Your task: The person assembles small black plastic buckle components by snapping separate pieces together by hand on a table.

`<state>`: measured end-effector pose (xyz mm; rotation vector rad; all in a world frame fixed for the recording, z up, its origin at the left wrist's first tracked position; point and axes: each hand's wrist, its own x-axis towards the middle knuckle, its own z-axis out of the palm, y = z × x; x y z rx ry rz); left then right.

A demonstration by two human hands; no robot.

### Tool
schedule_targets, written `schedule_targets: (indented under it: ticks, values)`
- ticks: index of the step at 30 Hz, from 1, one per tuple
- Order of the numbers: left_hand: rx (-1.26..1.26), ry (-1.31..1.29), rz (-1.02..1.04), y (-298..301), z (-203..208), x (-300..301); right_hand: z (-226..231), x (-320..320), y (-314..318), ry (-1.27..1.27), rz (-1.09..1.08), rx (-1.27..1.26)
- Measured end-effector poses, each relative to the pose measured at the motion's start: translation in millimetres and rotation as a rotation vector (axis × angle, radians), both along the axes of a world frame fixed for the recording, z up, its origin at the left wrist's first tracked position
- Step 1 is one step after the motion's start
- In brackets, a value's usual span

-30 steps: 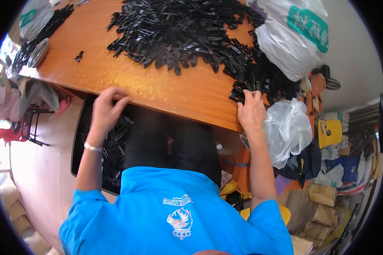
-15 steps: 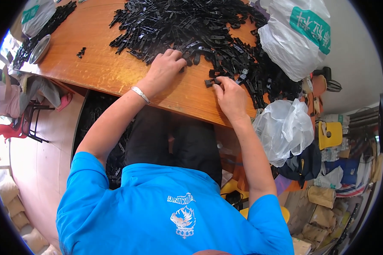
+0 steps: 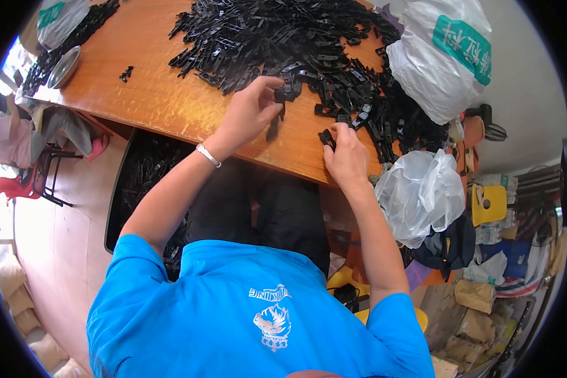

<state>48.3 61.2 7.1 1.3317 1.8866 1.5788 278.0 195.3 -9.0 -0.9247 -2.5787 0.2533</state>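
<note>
A large heap of slim black plastic clip-like parts point(image 3: 264, 44) covers the far middle of the wooden table. My left hand point(image 3: 249, 116), with a bracelet at its wrist, is at the heap's near edge. Its thumb and fingers close on a black plastic part point(image 3: 280, 104), whose lower end is smeared by motion. To the right, my right hand point(image 3: 348, 154) is over the table near more of the parts. A small black plastic piece point(image 3: 326, 138) is at its thumb, in its grip. Another black piece shows by its fingertips; whether that one is held is unclear.
The wooden table point(image 3: 164, 107) carries a few tiny black bits point(image 3: 126, 74) and a metal bowl point(image 3: 63, 67) at left. A white bag point(image 3: 431, 69) stands at right, above a clear plastic bag point(image 3: 421, 195). A bin of black parts point(image 3: 138, 183) is below the table edge.
My left hand has drawn a black part from the heap's edge, its fingers now closed on it. My right hand has shifted slightly right and nearer, and the piece at its thumb has moved with it.
</note>
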Motion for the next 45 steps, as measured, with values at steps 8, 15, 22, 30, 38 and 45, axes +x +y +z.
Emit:
schedule_targets:
  ticks: [8,15,22,30,38,45]
  values:
    - [0.125,-0.787,-0.248,-35.3,-30.1,7.4,36.8,-13.6,-32.2,0.379,0.269,-0.368]
    - [0.129,-0.757,-0.288,-38.9,-20.5,16.9,42.8,-28.0,-36.8,0.315,0.455,-0.299]
    - [-0.016,-0.73,-0.266,-53.9,-6.4,31.2,42.0,-33.0,-45.9,0.301,0.527,-0.009]
    - [0.05,-0.838,-0.246,-75.7,8.1,31.4,38.5,-28.4,-54.8,0.535,0.401,-1.344]
    - [-0.102,-0.512,-0.098,-158.1,23.3,-13.3,43.2,-55.4,-67.9,0.243,0.673,-1.05]
    - [-0.162,0.508,0.11,-146.9,15.6,9.6,22.5,-11.9,17.5,0.333,0.258,-0.404]
